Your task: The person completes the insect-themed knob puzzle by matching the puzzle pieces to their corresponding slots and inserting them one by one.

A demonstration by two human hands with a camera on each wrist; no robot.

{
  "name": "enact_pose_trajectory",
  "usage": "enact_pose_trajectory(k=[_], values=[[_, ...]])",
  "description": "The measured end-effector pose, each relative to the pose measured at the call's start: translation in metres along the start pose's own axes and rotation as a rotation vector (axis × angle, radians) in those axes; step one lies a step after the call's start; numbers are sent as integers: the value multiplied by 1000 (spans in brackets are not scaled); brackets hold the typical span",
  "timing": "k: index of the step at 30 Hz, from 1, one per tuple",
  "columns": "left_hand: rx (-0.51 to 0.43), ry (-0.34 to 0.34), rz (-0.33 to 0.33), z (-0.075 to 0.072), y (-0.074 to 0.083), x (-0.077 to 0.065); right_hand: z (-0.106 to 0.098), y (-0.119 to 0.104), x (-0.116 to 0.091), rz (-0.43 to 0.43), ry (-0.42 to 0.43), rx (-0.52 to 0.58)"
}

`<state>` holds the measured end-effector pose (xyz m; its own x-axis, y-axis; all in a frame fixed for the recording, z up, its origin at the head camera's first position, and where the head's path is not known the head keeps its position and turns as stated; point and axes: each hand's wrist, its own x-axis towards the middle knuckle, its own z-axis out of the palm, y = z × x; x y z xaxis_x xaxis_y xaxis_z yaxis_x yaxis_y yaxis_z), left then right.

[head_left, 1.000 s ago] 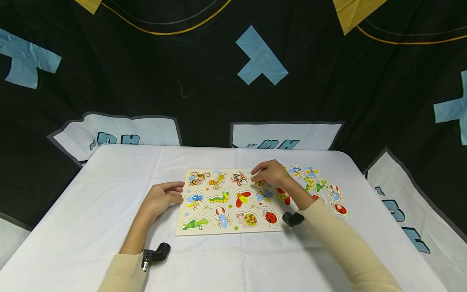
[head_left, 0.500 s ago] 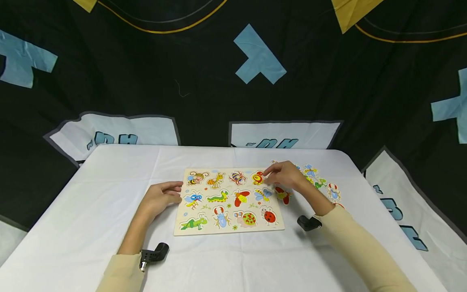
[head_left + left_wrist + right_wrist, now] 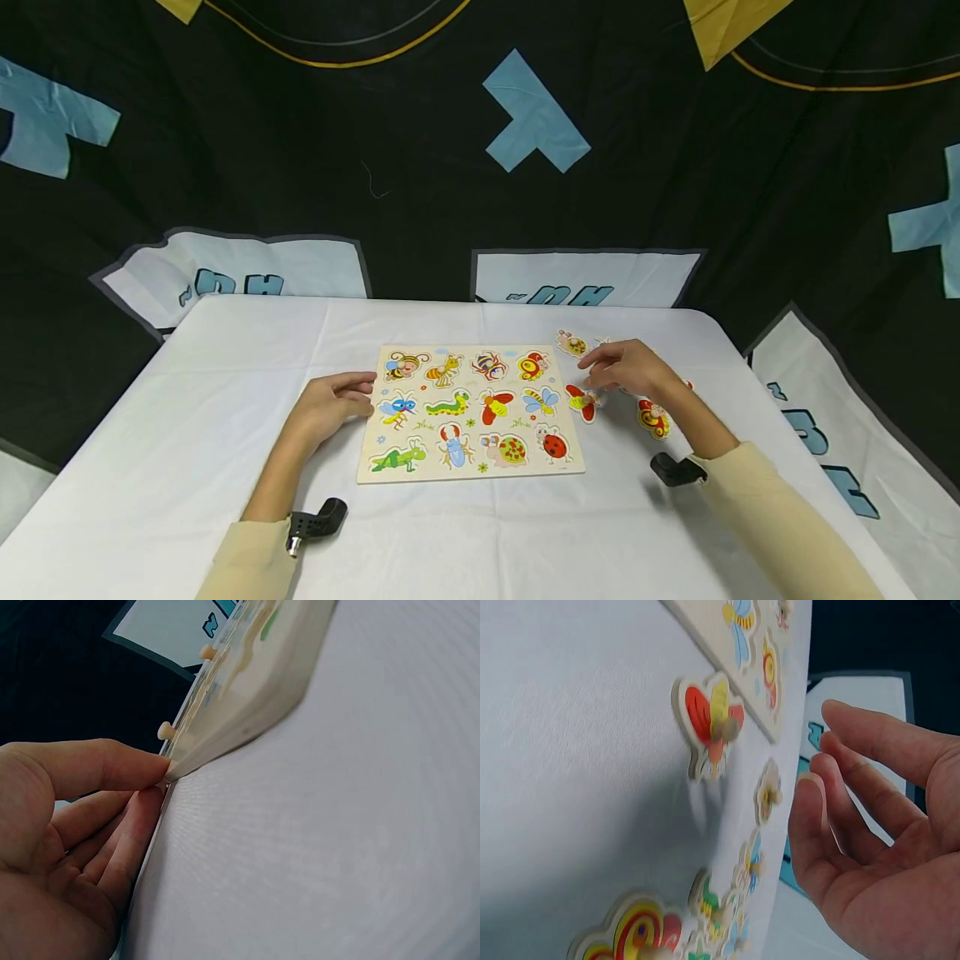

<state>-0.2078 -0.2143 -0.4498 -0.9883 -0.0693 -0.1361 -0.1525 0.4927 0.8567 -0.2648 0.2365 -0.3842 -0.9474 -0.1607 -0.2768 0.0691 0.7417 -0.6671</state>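
A wooden peg-puzzle board with bright insect pictures lies flat on the white table. My left hand rests at its left side, thumb and index fingertip touching the edge a little apart. From close up, the left wrist view shows these fingertips at the board's edge, with small round knobs standing above it. My right hand hovers to the right of the board, fingers loosely bent, nothing between them. Just below its fingertips is a loose red-winged insect piece with a wooden knob.
Beyond the board's back right corner lies a snail piece. A red and yellow butterfly piece is under the right wrist. Several more knobbed pieces, including a green one, are partly hidden by the right hand and arm. A dark curtain hangs behind the table.
My right hand has moved right, from over the board's back right corner to above the loose pieces, uncovering the butterfly picture. The left hand keeps its place at the board's edge.
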Motion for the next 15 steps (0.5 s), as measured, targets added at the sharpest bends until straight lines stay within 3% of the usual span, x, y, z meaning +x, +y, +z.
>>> enact_pose_trajectory(k=[15], values=[[1,0,7,0,0,-1,-24,37,-16,21,-59,34]])
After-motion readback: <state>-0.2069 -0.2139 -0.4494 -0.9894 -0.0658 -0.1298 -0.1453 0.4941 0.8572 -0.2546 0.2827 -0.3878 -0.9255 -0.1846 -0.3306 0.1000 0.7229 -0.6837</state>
